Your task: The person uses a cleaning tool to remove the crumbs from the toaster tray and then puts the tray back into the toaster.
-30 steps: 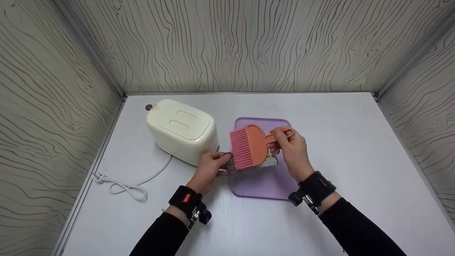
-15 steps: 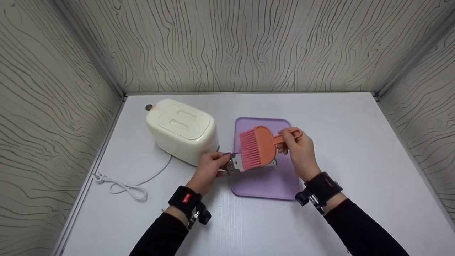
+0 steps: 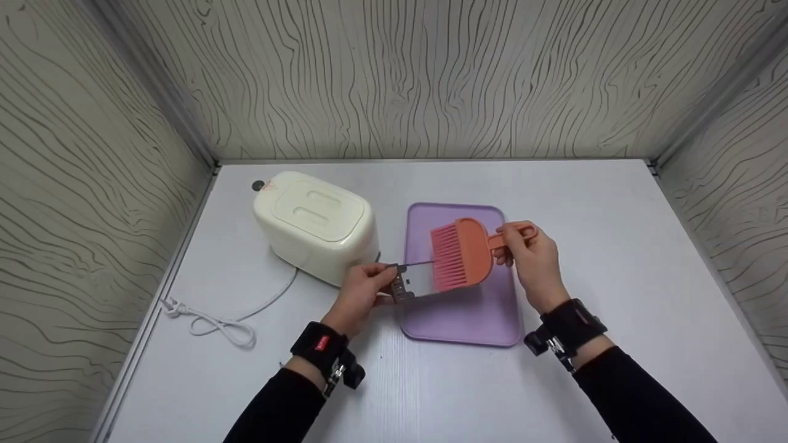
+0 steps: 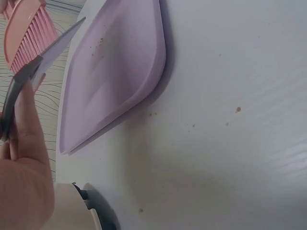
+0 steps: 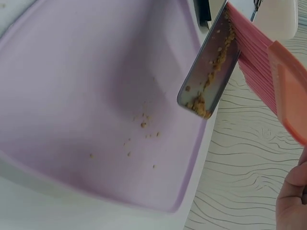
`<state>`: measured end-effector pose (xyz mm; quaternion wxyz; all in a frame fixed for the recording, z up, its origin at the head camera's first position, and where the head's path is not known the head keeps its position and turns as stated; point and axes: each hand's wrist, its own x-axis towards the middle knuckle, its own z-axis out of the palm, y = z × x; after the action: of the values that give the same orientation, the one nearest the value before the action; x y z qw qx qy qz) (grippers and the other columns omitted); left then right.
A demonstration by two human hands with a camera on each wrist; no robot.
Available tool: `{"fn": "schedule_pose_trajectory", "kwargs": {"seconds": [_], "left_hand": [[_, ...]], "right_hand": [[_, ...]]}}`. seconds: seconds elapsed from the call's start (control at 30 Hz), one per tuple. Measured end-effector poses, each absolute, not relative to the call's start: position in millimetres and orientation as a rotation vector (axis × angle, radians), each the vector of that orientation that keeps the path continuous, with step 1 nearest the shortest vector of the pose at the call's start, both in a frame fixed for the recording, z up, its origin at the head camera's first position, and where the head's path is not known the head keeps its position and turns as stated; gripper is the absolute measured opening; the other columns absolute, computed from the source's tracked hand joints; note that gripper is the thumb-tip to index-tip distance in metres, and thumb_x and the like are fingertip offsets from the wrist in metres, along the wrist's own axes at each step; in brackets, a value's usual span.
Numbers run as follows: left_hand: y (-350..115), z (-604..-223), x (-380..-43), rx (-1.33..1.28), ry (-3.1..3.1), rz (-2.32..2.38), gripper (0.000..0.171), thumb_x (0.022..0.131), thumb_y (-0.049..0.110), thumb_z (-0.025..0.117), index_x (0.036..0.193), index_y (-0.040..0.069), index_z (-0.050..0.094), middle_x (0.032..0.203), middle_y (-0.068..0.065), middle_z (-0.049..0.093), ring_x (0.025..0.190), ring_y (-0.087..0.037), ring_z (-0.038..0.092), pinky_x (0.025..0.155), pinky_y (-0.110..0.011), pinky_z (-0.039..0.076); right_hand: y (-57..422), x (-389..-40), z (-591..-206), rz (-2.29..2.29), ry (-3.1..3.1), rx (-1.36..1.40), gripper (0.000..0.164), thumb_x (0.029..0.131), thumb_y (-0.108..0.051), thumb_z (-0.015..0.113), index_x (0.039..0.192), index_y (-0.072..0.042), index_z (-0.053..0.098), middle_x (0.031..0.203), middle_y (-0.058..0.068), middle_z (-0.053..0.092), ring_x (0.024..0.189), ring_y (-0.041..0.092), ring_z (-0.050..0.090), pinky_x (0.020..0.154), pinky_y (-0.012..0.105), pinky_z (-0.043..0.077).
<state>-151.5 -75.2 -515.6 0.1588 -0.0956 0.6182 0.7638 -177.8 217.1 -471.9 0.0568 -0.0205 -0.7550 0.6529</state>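
My left hand (image 3: 360,295) pinches the dark end of a metal crumb tray (image 3: 420,280), which is raised above a purple tray (image 3: 452,323). In my right hand (image 3: 535,267) is the handle of an orange brush (image 3: 475,252). Its pink bristles (image 3: 449,261) lie against the crumb tray's surface and cover its right part in the head view. Brown crumbs (image 5: 199,104) collect at the far end of the crumb tray in the right wrist view. A few small crumbs (image 5: 143,125) are scattered on the purple tray beneath.
A cream toaster (image 3: 317,227) stands left of the purple tray. Its white cord (image 3: 231,326) and plug (image 3: 174,307) lie on the white table (image 3: 394,394). Loose crumbs (image 4: 238,109) dot the tabletop. Wood-patterned walls (image 3: 418,80) enclose the back and sides.
The brush has swept rightward along the crumb tray with my right hand, uncovering the crumb tray's left part. My left hand has stayed nearly still.
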Motion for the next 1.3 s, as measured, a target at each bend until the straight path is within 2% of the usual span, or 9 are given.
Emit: {"fn": "schedule_pose_trajectory", "kwargs": {"seconds": [0.23,0.47,0.9,1.3], "left_hand": [[-75.8,-517.2,-151.7,-0.255,1.769,2.199,0.019,0.1,0.006,0.064,0.106,-0.011,0.066,0.09,-0.011,0.068,0.079,-0.019,0.068,0.072,-0.034,0.064],[-77.1,-516.7,-151.8,-0.271,1.766,2.192,0.02,0.1,0.007,0.063,0.109,-0.01,0.066,0.096,-0.015,0.069,0.083,-0.021,0.069,0.075,-0.036,0.064],[-79.5,-517.4,-151.9,-0.282,1.791,2.18,0.021,0.099,0.008,0.065,0.11,-0.01,0.067,0.098,-0.016,0.069,0.084,-0.022,0.069,0.076,-0.035,0.064],[-80.0,-517.4,-151.3,-0.268,1.812,2.195,0.02,0.099,0.008,0.065,0.107,-0.011,0.067,0.092,-0.012,0.069,0.079,-0.018,0.068,0.07,-0.032,0.063]], "right_hand": [[226.8,-178.7,-472.5,1.965,-2.273,-0.06,0.037,0.104,-0.031,0.06,0.113,0.005,0.063,0.079,0.006,0.07,0.063,0.01,0.063,0.055,0.022,0.052],[235.2,-179.7,-474.1,1.92,-2.305,-0.073,0.039,0.105,-0.033,0.059,0.113,0.005,0.063,0.08,0.006,0.071,0.064,0.01,0.063,0.056,0.022,0.053],[249.8,-183.2,-478.6,1.824,-2.346,-0.118,0.036,0.105,-0.031,0.058,0.113,0.004,0.063,0.08,0.002,0.071,0.063,0.008,0.062,0.057,0.02,0.054],[255.8,-182.3,-479.1,1.847,-2.288,-0.125,0.036,0.104,-0.031,0.061,0.11,0.004,0.064,0.078,0.001,0.071,0.061,0.008,0.062,0.056,0.019,0.053]]}}
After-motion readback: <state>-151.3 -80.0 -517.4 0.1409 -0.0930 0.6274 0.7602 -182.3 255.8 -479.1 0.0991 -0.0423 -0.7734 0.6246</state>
